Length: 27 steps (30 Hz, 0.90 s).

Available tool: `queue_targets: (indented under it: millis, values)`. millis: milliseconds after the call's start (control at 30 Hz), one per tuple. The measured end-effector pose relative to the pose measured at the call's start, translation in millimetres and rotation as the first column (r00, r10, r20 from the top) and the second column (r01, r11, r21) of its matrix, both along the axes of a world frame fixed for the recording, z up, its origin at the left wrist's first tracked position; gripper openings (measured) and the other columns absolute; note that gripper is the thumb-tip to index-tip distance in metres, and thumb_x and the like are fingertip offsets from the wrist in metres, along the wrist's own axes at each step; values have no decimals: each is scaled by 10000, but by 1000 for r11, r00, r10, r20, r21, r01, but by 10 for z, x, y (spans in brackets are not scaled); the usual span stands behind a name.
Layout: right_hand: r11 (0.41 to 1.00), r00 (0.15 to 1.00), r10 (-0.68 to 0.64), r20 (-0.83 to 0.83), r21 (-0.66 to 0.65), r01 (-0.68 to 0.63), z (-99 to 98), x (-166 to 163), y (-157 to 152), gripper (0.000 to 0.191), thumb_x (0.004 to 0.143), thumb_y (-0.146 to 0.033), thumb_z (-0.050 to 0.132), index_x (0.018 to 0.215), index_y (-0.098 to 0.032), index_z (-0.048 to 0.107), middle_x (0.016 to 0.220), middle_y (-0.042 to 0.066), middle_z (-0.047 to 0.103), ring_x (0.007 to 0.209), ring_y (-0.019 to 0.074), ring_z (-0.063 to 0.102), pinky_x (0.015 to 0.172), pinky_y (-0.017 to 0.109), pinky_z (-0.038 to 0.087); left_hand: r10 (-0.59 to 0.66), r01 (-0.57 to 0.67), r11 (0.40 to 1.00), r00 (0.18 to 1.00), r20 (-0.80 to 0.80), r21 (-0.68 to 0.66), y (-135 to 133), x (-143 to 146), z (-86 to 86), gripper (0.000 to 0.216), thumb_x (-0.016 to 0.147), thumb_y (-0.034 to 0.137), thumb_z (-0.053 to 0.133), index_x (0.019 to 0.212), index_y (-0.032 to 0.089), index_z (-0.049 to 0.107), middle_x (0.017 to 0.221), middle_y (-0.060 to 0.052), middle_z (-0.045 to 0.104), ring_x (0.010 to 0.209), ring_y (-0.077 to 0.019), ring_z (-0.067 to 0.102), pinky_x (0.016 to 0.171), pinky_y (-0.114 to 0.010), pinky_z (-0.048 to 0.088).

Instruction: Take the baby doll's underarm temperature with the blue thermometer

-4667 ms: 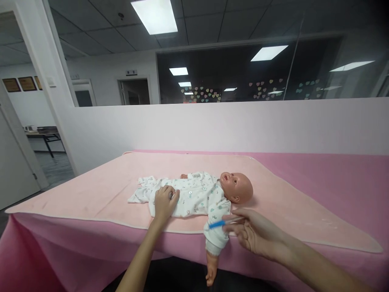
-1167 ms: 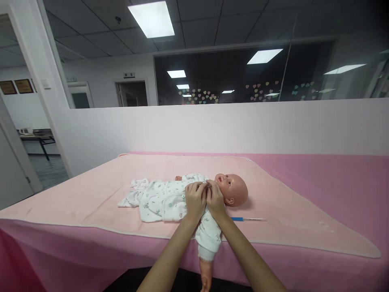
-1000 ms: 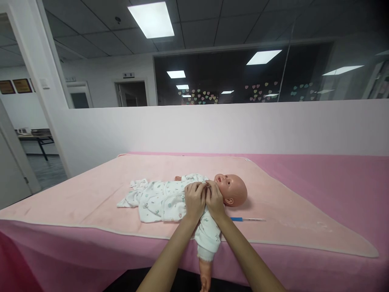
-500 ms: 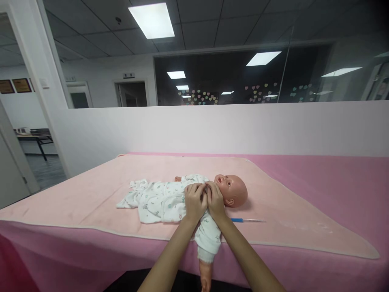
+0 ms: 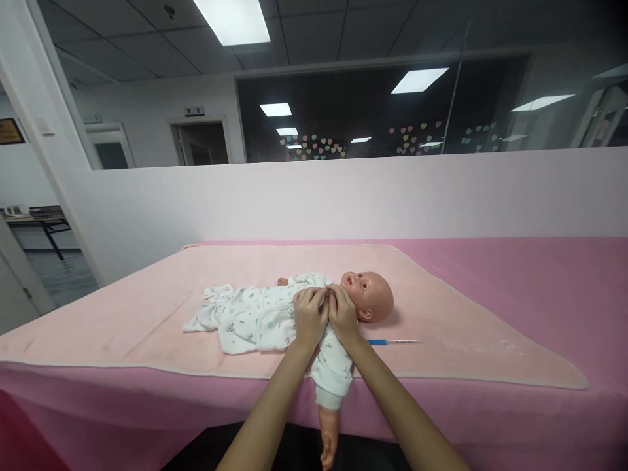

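Note:
A baby doll in a white patterned romper lies on its back on a light pink blanket, head to the right. One doll arm hangs over the table's front edge. My left hand and my right hand sit side by side on the doll's chest just below its chin, fingers pinching the romper's neckline. A thin thermometer with a blue end lies on the blanket to the right of my right hand, untouched.
The table wears a darker pink cloth. A low white partition wall runs behind it, with dark glass above. An open doorway and a desk show at far left.
4.7 s ago my right hand held the thermometer and my left rested on the doll's belly. The thermometer now lies on the blanket and both hands grip the romper's collar. View shifted slightly.

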State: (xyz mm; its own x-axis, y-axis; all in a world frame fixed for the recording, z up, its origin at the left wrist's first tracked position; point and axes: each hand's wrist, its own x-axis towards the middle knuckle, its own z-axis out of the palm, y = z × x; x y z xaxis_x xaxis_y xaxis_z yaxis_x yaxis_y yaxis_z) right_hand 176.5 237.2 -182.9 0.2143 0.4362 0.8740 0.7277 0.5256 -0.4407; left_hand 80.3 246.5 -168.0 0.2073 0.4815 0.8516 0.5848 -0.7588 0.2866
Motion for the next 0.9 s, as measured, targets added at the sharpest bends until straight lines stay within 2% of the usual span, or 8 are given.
queue_targets:
  millis: [367,600,900]
  values:
    - [999,999,-22,30,47,21,24,4,-15,274,820,-117,314,957,-185,542,880,73,593,909,179,556,826,356,474,32,-32,999,999,-31,15,-8,14,2,177,840,207,454,955,212,589,890,-31,598,830,-169,501,774,-315,352]
    - [1000,1000,19,4,18,-19,33,-2,-48,291,783,-88,326,973,-178,528,909,75,595,872,172,562,807,339,477,18,-18,1000,999,-30,-9,-19,4,9,161,839,213,456,937,213,584,893,-25,597,833,-168,496,783,-314,350]
    - [1000,1000,9,10,20,-9,21,2,-46,295,776,-77,334,975,-176,528,920,68,603,875,165,564,804,329,480,10,-10,1000,1000,-24,-14,-20,4,10,178,844,213,445,949,214,588,892,-24,595,831,-166,491,785,-313,346]
